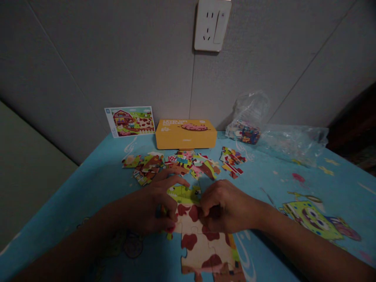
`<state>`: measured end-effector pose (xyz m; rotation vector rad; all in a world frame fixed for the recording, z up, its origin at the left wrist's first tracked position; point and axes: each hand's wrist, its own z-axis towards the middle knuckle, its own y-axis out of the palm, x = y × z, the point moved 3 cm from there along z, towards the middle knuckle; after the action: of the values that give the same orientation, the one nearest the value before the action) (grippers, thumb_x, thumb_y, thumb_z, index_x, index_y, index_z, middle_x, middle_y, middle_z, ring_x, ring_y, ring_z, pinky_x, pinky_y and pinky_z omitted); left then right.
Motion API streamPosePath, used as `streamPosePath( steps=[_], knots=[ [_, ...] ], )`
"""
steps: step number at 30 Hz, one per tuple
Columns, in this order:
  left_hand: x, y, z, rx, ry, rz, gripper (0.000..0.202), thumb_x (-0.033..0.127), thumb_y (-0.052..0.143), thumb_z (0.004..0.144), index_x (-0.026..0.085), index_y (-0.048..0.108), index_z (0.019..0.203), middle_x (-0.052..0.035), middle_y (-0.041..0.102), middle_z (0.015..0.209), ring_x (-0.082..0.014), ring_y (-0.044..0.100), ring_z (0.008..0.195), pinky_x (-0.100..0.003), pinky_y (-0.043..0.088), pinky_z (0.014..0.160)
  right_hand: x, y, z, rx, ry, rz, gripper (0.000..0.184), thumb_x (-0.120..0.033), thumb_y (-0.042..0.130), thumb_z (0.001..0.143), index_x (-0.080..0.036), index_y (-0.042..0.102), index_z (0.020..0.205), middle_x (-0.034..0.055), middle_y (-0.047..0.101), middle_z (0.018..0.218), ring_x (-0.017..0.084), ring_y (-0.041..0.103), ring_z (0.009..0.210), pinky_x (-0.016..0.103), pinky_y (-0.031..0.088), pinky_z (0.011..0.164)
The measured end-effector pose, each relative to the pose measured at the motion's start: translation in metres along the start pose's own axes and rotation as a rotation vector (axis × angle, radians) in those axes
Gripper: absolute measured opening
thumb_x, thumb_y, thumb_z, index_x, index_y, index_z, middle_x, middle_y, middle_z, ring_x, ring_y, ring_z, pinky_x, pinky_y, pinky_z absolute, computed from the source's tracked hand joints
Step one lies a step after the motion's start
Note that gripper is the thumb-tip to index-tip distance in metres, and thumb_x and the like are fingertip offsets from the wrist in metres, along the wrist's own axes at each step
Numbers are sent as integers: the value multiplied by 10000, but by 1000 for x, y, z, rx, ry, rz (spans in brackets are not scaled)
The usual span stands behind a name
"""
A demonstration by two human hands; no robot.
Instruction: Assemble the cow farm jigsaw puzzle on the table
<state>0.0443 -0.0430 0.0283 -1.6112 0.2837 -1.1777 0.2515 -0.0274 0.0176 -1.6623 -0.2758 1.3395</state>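
Observation:
A partly joined jigsaw [202, 244] with white and brown cow patches lies on the blue table cover [100, 188] in front of me. My left hand [152, 207] rests on its left edge, fingers curled over a green piece [183, 194] at the top. My right hand [225, 205] presses down on the puzzle's upper right, fingers bent and close together; what lies under them is hidden. Both hands nearly meet over the top of the assembled part.
Loose puzzle pieces [176, 164] are scattered behind my hands. A yellow box [186, 134] and a picture card [131, 121] stand against the wall. Clear plastic bags [264, 129] lie at the back right. A wall socket [212, 24] is above.

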Motion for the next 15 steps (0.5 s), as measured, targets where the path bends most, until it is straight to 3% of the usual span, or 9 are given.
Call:
streamPosePath(
  steps=[9, 15],
  knots=[
    [0, 2, 1, 4, 24, 7, 101, 143, 732, 719, 237, 701, 701, 1, 425, 1440, -324, 236, 1418, -484, 240, 1178, 4, -1, -3, -1, 19, -67, 107, -118, 611, 618, -187, 559, 554, -62, 544, 539, 77, 475, 521, 226, 296, 529],
    [5, 3, 4, -17, 42, 13, 107, 118, 693, 712, 221, 664, 703, -23, 453, 1423, -336, 213, 1427, -523, 213, 1180, -1, -3, -5, -20, 5, -24, 149, -107, 621, 592, -188, 503, 549, -76, 480, 525, 71, 411, 504, 226, 261, 506]
  ],
)
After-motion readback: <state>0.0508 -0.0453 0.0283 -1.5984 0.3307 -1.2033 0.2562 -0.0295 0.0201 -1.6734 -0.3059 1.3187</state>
